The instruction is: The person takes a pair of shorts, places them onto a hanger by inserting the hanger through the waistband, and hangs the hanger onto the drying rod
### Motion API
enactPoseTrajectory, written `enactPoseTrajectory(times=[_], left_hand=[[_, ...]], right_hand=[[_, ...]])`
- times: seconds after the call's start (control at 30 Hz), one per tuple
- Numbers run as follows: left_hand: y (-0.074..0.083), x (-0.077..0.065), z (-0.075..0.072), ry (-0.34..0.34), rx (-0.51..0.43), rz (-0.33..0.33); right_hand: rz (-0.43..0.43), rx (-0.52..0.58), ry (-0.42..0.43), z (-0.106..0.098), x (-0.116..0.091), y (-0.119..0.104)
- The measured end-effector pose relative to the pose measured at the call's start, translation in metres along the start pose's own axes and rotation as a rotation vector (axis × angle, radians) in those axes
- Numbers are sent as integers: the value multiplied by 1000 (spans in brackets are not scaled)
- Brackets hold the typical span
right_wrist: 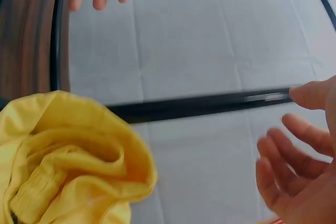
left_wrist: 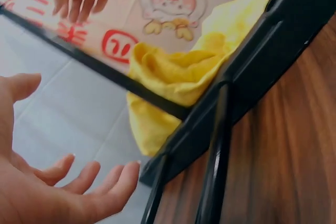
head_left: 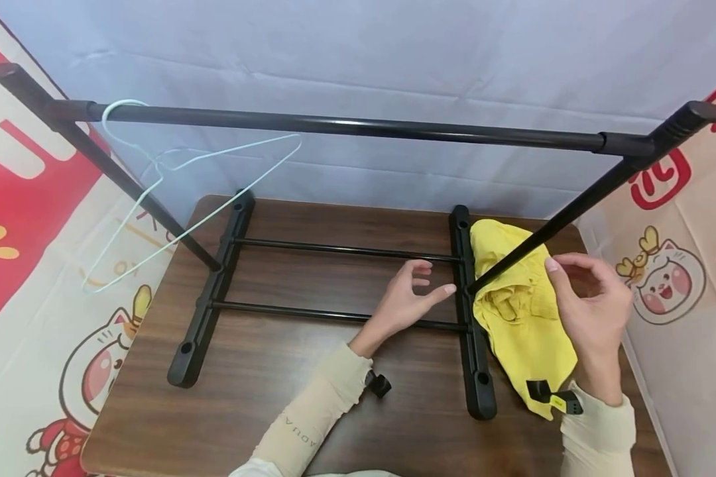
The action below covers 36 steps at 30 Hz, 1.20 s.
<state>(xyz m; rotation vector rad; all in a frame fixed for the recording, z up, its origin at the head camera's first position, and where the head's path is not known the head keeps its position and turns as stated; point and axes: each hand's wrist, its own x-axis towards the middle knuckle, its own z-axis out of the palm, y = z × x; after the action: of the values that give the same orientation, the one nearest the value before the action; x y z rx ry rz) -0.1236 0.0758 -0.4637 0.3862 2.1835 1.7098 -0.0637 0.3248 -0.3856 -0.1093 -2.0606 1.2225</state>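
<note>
A crumpled yellow cloth garment [head_left: 528,324] lies on the table at the right foot of a black metal rack [head_left: 346,126]. My right hand [head_left: 596,311] hovers over the garment's right side, thumb and fingers apart with nothing between them; the right wrist view shows the bunched cloth [right_wrist: 79,161] away from the fingers. Left of the rack's right foot, my left hand [head_left: 402,301] is above the lower bars with fingers loosely bent and holding nothing. In the left wrist view its fingers [left_wrist: 123,184] are spread, apart from the cloth.
A pale mint wire hanger [head_left: 199,228] hangs at the left end of the rack's top rail. The rack stands on a brown wooden table [head_left: 328,397], between its two black feet run two thin bars [head_left: 340,248]. Fabric walls with cartoon prints [head_left: 662,278] enclose the sides.
</note>
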Motion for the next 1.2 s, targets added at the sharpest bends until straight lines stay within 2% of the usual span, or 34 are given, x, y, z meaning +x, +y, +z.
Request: enactPoseTrajectory(times=[0.27,0.4,0.53,0.67,0.73,0.87,0.97,1.2], left_hand=[[5,3,33,16,141,94],[5,4,47,14,210,142],[7,4,59,2,298,182],[11,4,71,12,491,223],[13,3,78,24,608,252],[17,3,91,40,768,298],[19,5,98,57,795,311],[10,9,108,66,734,256]], right_hand=[[252,-267,-10,-15,6,18],[376,-353,-25,-22,10,28],[499,-368,-87,-28,14,39],[619,-369,-170,-33,15,52],[648,-371,-192,-35,15,60],[610,-395,-208,-38,13,76],[622,-412,-252,-40,13,87],[692,-412,-423,-36,10,109]])
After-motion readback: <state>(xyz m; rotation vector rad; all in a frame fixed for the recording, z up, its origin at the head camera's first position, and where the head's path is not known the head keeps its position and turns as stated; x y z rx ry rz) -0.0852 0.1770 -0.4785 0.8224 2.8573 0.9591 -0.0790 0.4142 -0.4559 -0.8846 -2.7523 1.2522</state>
